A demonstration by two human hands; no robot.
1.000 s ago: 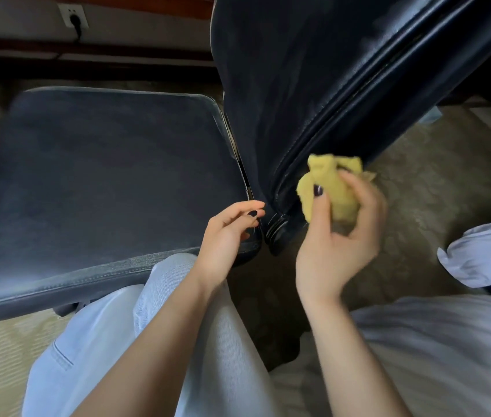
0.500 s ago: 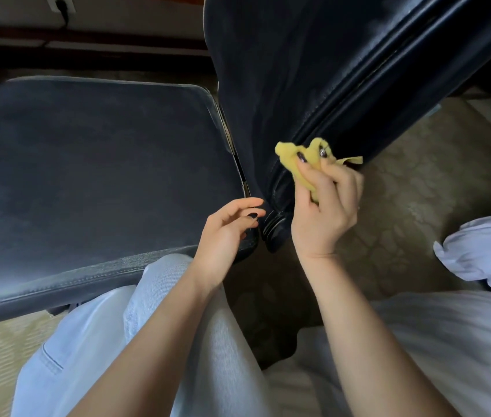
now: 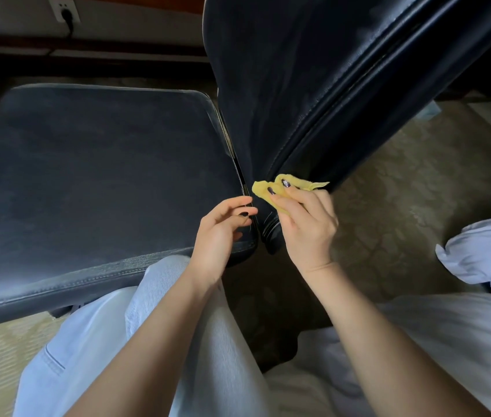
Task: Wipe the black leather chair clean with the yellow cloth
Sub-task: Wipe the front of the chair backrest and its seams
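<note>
Black chair, beige carpet (wall socket)

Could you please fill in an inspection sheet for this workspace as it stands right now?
Surface: black leather chair seat, matt and dull; backrest glossy along its piped edge.
Job's things: yellow cloth, bunched, against the backrest's lower edge.
Clutter: nothing seen.
Hands: right hand grips the cloth; left hand by the seat's corner, fingers loosely curled, holding nothing.
Cables: a black plug sits in the wall socket; no other cable seen.
Surroundings: patterned carpet; white bedding at right.
</note>
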